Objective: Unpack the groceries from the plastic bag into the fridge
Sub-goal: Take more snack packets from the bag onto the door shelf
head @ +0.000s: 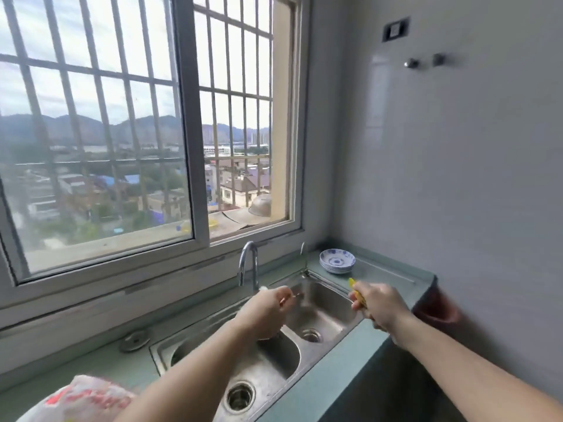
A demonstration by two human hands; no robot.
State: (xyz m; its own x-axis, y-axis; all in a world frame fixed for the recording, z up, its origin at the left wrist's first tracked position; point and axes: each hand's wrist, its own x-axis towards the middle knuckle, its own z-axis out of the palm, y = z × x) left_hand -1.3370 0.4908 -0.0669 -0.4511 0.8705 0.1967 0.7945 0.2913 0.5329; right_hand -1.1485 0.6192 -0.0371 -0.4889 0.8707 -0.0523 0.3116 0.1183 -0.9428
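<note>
A white plastic bag with red print [82, 400] lies on the counter at the bottom left, partly cut off by the frame. My right hand [377, 306] is closed around a small yellow item [357, 292] above the right edge of the double sink [274, 367]. My left hand [268, 312] is held over the sink divider with its fingers curled; a small white thing shows at its top, but I cannot make out what it is. No fridge is in view.
A chrome tap [248, 263] rises behind the sink, under a barred window. A stack of blue-and-white dishes [337, 261] sits in the counter's back right corner. A round metal lid [134, 340] lies left of the sink. A grey wall closes the right side.
</note>
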